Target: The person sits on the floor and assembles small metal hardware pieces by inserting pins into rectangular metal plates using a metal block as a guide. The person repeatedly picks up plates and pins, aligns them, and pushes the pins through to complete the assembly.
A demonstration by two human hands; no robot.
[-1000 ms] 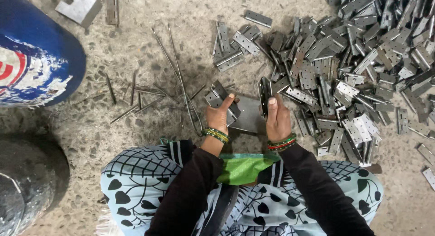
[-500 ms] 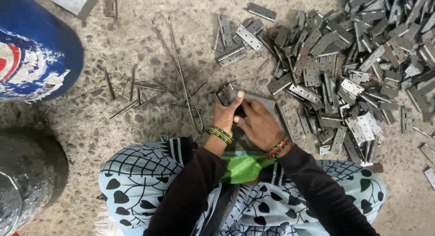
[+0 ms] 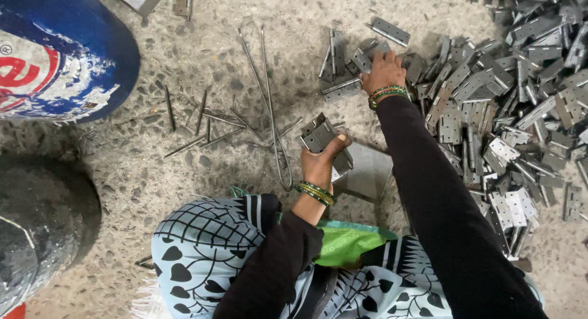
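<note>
Down on the speckled stone floor (image 3: 202, 68), the person sits with both arms in black sleeves and green and gold bangles on each wrist. The left hand (image 3: 321, 163) is closed around a small stack of grey metal hinges (image 3: 318, 135), the thumb pressed across the top leaf, and it holds them just above a flat grey metal plate (image 3: 367, 172) that lies in front of the knees. The right hand (image 3: 383, 68) is stretched far forward to the edge of the big pile of hinges (image 3: 508, 98) (this pile fills nearly the whole right side of the view), and its fingers are bent down onto a hinge there; if they already pinch it or only touch it, I cannot tell, because the back of the hand covers them. Left of the hands, several thin metal pins (image 3: 202, 120) lie scattered, and two long bent wires (image 3: 269, 105) run among them toward the left hand. A blue drum (image 3: 67, 43) with worn red and white paint stands at the upper left, and a dark round container (image 3: 43, 221) below it. A green cloth (image 3: 346, 245) lies on the patterned lap.
</note>
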